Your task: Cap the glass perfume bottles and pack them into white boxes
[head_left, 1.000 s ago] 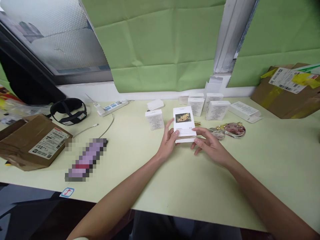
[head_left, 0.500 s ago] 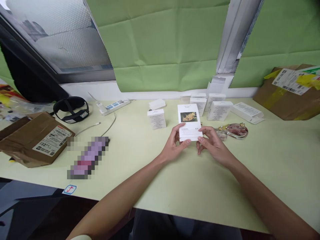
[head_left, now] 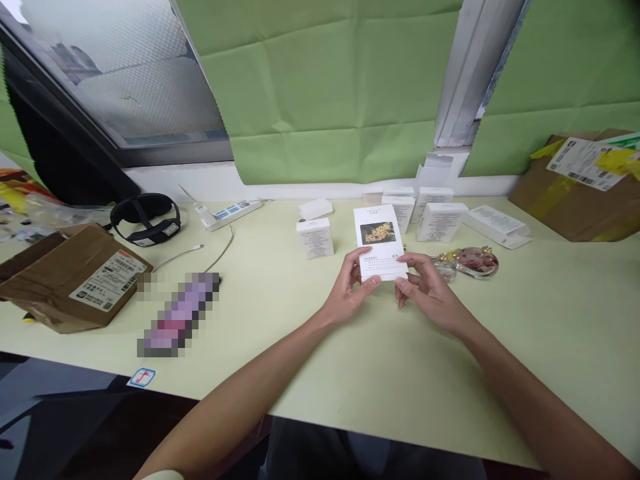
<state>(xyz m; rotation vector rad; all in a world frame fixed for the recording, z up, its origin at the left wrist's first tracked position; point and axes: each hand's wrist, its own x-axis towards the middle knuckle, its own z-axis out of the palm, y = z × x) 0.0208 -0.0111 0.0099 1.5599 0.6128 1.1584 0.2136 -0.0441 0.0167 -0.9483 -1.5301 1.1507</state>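
Observation:
Between my hands is a white printed card (head_left: 379, 257) with a picture of yellow flowers, tilted toward me above the table. My left hand (head_left: 350, 283) is closed on its left edge, thumb in front near the bottom. At the lower right corner, my right hand (head_left: 425, 288) pinches it with thumb and fingers. Whether the card is part of a folded box, I cannot tell. Just beyond my right hand lie round clear bottles with gold-coloured caps; one bottle (head_left: 476, 261) shows reddish contents, and a paler bottle (head_left: 444, 268) is partly hidden.
Several white boxes (head_left: 441, 222) stand behind the card, with another white box (head_left: 315, 239) to the left. An opened white carton (head_left: 495, 225) lies at right. Cardboard boxes (head_left: 107, 283) flank the table, near a headset (head_left: 145, 220), power strip (head_left: 234, 215) and blurred-out phone (head_left: 183, 313).
The view has shifted slightly. The card's top leans a little more to the left, while both hands keep nearly the same hold on it.

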